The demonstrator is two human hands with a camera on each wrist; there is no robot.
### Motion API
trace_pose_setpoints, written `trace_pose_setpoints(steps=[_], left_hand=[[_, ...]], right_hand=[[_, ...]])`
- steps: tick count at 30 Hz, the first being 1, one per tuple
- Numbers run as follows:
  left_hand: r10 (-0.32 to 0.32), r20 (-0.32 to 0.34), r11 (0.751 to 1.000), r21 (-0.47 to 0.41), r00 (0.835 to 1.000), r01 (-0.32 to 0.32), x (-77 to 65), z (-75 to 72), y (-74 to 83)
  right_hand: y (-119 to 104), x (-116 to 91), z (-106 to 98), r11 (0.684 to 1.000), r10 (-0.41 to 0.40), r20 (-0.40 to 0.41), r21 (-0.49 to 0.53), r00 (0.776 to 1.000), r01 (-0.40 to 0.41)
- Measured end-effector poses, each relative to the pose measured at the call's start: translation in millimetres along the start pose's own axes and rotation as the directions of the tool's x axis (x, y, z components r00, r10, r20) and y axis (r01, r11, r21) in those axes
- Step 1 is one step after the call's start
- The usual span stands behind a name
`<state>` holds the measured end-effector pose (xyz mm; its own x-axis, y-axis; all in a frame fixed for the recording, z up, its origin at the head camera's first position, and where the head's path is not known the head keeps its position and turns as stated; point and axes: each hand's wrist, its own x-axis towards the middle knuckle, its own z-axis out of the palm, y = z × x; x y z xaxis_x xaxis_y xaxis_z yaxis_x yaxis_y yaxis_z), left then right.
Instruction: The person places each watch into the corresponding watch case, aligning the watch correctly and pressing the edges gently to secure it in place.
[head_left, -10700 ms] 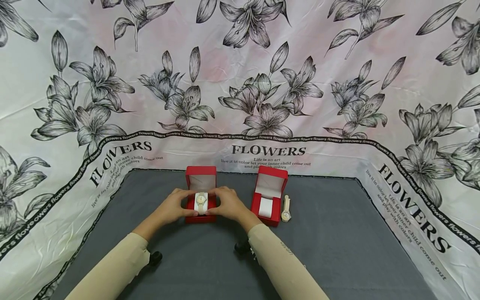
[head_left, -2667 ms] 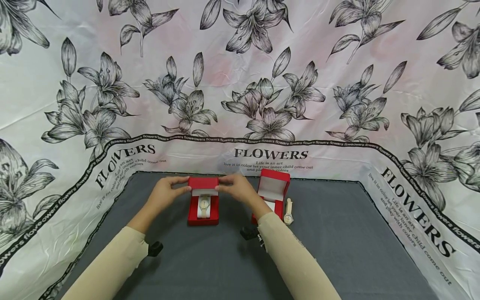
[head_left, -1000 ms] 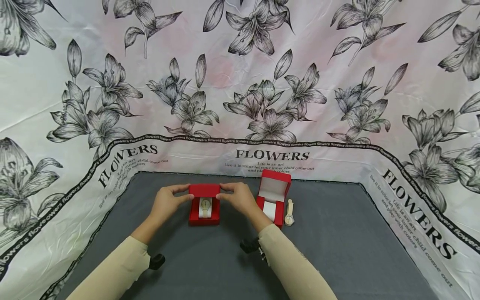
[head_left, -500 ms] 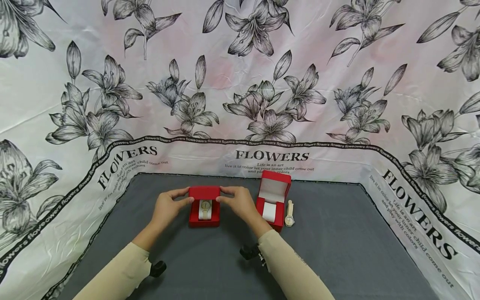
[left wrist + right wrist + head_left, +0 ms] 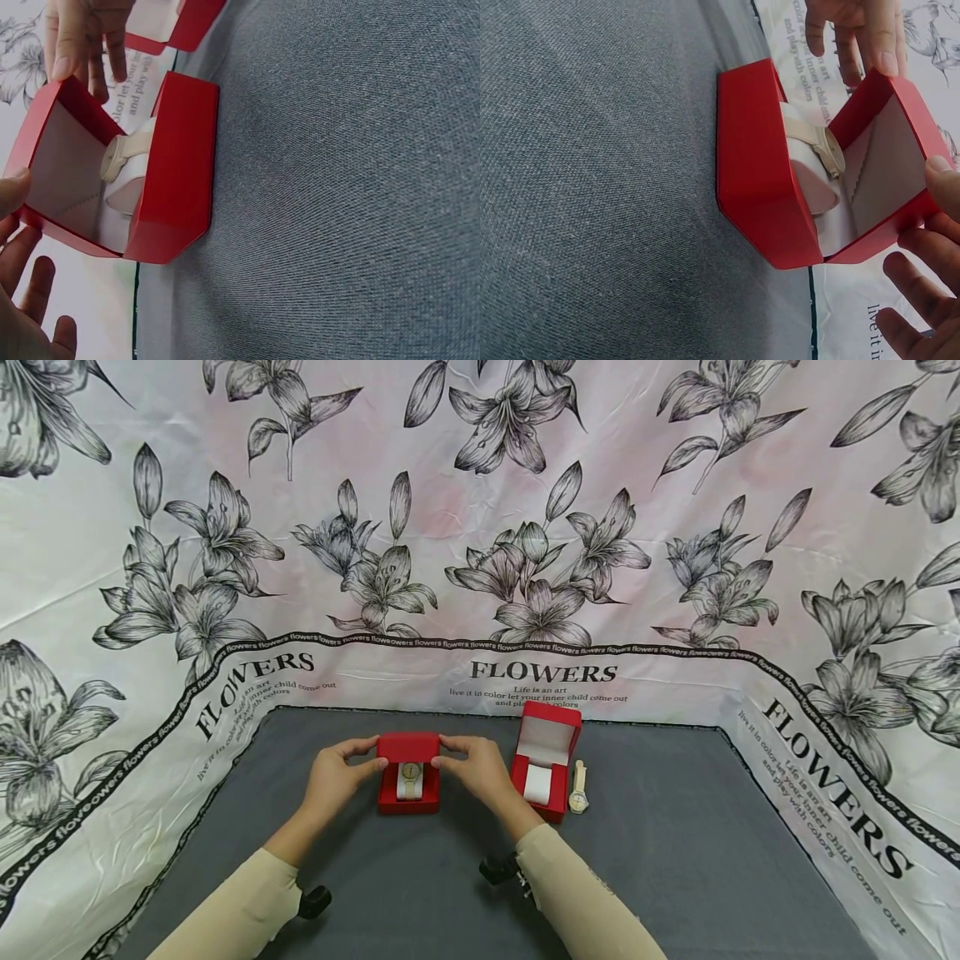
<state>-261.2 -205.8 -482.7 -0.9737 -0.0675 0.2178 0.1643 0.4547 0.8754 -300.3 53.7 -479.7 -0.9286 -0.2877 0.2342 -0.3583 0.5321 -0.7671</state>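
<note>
In the head view a red watch box [image 5: 407, 807] stands half open on the grey cloth. Inside it a cream-strapped wristwatch [image 5: 409, 772] is wrapped round a white cushion [image 5: 810, 176]. The lid [image 5: 408, 747] leans forward over the watch, its pale lining visible in both wrist views. My left hand [image 5: 332, 777] pinches the lid's left edge between thumb and fingers. On the opposite edge, my right hand [image 5: 480, 768] pinches it the same way. Both wrist views show thumbs at the lid's front corners, with the other fingers behind or spread loose.
Right of my right hand, a second red watch box [image 5: 553, 793] stands open with a bare white cushion [image 5: 537, 783]. A second cream watch [image 5: 578, 789] lies beside it. Grey cloth [image 5: 712, 843] covers the table, and a floral sheet [image 5: 480, 568] hangs behind.
Earlier both hands were at the watch on its cushion, with the lid upright. They have since moved to the lid's sides, and the lid has tilted forward and down, slightly further over the last second.
</note>
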Motion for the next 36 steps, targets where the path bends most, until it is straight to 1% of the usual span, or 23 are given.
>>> trace_pose_setpoints(steps=[3,11,18,28,36], left_hand=[[0.002,-0.003,1.0,0.026,1.0,-0.002,-0.7,0.2,-1.5],[0.011,-0.015,0.999,0.048,1.0,-0.01,-2.3,0.8,-2.2],[0.013,-0.025,0.999,0.033,1.0,-0.012,-2.3,2.5,-1.5],[-0.022,-0.034,1.0,-0.007,0.999,0.021,-5.0,3.8,-0.9],[-0.044,-0.048,0.999,-0.007,0.998,0.044,-7.4,5.8,-1.1]], right_hand=[[0.0,-1.2,0.2,1.0,-0.003,0.003,0.001,1.0,0.003],[-0.7,-3.0,0.5,1.0,0.003,-0.001,-0.001,1.0,-0.003],[-0.2,-5.3,1.0,1.0,-0.02,-0.014,-0.012,1.0,0.02],[-1.1,-8.9,5.1,1.0,-0.002,-0.031,-0.009,1.0,0.002],[0.3,-13.8,9.8,0.999,-0.031,-0.065,-0.018,0.997,0.029]])
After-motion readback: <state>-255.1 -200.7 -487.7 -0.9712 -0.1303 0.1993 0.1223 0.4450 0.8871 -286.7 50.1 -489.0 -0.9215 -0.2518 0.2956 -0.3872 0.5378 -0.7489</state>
